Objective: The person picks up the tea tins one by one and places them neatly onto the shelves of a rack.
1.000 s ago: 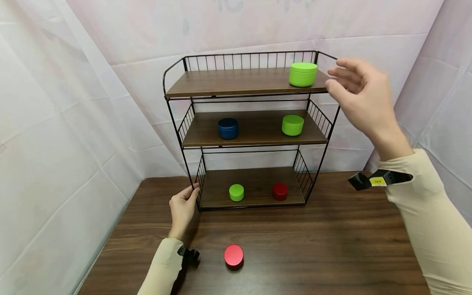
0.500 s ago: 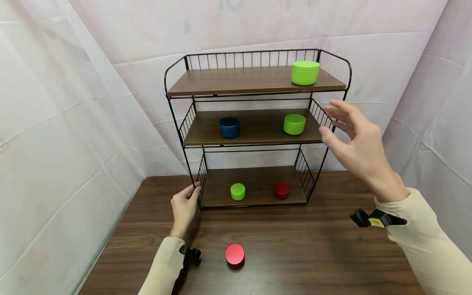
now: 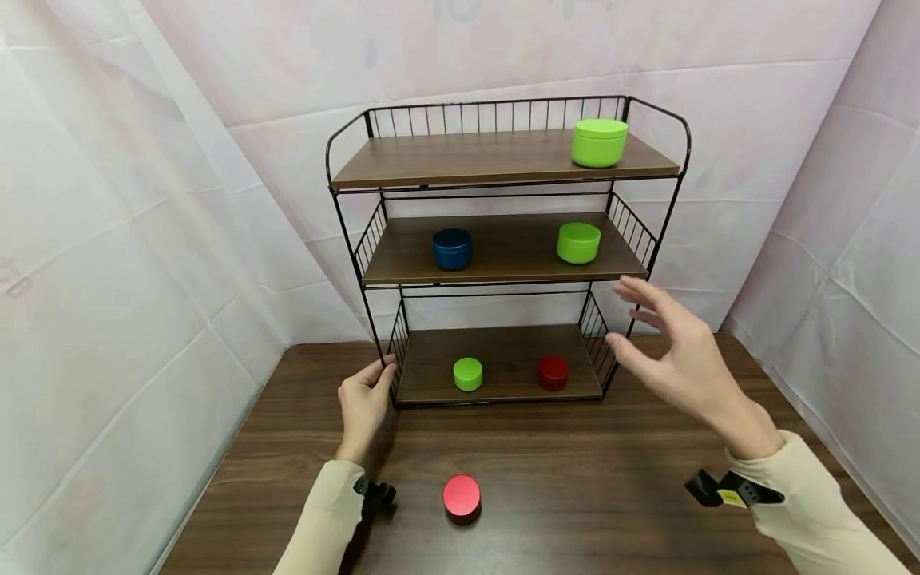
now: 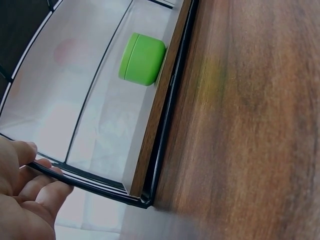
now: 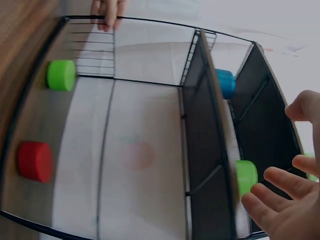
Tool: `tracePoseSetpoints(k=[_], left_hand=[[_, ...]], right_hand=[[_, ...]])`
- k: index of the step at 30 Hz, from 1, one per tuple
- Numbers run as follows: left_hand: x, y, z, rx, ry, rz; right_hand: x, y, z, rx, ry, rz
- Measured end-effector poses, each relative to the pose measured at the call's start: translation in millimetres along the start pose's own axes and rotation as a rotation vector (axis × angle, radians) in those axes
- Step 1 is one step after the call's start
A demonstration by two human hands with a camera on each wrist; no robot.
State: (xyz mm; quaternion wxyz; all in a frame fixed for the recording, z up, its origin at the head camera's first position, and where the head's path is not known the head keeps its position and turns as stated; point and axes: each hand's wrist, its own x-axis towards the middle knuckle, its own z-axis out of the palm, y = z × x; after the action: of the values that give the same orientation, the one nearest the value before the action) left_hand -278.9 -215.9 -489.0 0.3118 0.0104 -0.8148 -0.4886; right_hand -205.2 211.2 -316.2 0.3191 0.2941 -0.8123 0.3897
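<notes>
My left hand [image 3: 363,406] pinches the lower left front post of a three-tier wire shelf rack [image 3: 503,275]; the left wrist view shows thumb and fingers about the black wire. Off the rack's lower right side, my right hand [image 3: 679,359] hangs in the air, fingers spread and holding nothing. A green round tin [image 3: 600,144] stands at the right of the top shelf. The middle shelf bears a blue tin [image 3: 452,249] and another green tin [image 3: 578,243]. On the bottom shelf sit a small green tin [image 3: 468,374] and a dark red tin [image 3: 553,373].
A red tin [image 3: 462,498] stands on the wooden table [image 3: 575,479] in front of the rack. White cloth [image 3: 180,200] hangs behind the rack and along both sides.
My right hand has come down from beside the top shelf to the height of the bottom shelf, fingers still spread. The left hand keeps its hold on the post, and the tins stay put.
</notes>
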Motion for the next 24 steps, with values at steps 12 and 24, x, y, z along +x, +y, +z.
tracePoseSetpoints(k=[12, 24], left_hand=[[1.8, -2.5, 0.5, -0.011, 0.020, 0.031], [1.8, -1.2, -0.4, -0.012, -0.008, 0.023]], right_hand=[[-43.3, 15, 41, 0.091, -0.106, 0.024], [-73.6, 28, 76, 0.082, -0.213, 0.130]])
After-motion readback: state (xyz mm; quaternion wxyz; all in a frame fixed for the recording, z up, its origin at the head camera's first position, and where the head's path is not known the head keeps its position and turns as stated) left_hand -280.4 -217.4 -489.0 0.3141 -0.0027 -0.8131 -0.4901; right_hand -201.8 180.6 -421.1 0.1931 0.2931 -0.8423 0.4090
